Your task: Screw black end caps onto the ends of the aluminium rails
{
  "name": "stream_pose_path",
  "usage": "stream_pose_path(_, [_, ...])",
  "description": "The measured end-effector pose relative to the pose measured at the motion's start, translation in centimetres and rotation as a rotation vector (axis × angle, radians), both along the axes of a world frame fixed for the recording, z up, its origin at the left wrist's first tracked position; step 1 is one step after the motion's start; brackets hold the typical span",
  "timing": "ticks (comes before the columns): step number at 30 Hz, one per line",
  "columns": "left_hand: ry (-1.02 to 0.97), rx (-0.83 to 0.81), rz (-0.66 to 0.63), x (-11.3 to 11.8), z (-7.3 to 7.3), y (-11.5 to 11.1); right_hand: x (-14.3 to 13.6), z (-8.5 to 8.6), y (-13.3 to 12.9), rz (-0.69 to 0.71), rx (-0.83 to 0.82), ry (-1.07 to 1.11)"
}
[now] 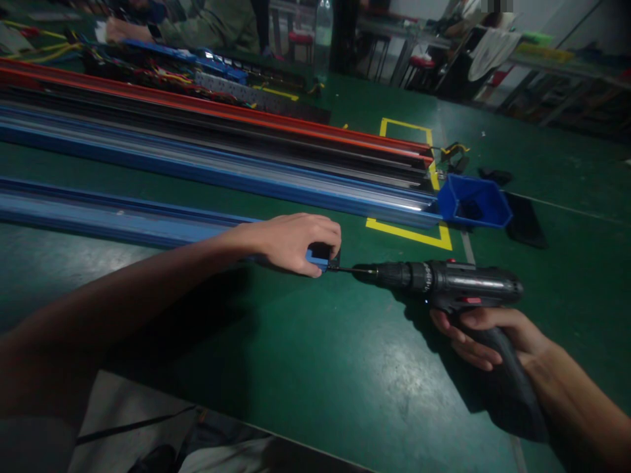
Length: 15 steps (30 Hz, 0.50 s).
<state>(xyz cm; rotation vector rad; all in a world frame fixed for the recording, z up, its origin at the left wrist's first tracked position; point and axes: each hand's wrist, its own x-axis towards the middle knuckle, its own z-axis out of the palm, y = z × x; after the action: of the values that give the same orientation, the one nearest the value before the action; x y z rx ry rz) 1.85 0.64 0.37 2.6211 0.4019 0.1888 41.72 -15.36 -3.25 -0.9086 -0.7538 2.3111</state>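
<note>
My left hand (300, 242) is closed around the right end of a long blue metal profile (128, 213), thumb in front and fingers over the top. A small black end piece (334, 258) sits at that end, partly covered by the fingers. In my right hand (486, 332) is a black cordless drill (468, 284), lying level and pointing left, with fingers wrapped round its grip. Its long thin bit (352, 269) reaches the black end piece. Whether the tip sits in a screw is too small to tell.
Behind lie more blue profiles (246, 177) and orange-red profiles (296, 118). A blue bin (476, 203) stands at their right end, near yellow tape (409, 235) on the green table (315, 368). Wiring, a bottle (323, 39) and another person's hand (128, 31) are farther back.
</note>
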Motion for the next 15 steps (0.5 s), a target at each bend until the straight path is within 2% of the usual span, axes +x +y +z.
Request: stream_pose_path(15, [-0.012,-0.001,-0.01,-0.02,-0.05,0.06,0.02,-0.13,0.06,0.0,-0.005,0.045])
